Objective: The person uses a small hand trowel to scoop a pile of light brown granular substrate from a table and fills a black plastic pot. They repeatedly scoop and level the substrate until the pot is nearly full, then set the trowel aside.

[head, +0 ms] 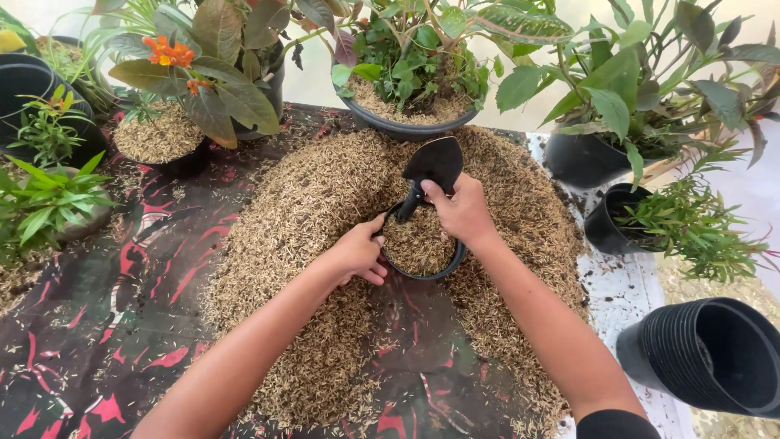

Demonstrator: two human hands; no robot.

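Black pot, black trowel, red-and-black patterned sheet

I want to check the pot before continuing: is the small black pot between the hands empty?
No, the small black pot is filled nearly to its rim with brown husks, while the left hand steadies it and the right hand holds a black trowel.

Dark sheet with red markings spread as work surface. Broad heap of rice husk lying directly on it, surrounding the grip on all sides. Small black pot seated in heap immediately below the grip. Planted pots beyond; stacked black pots well right.
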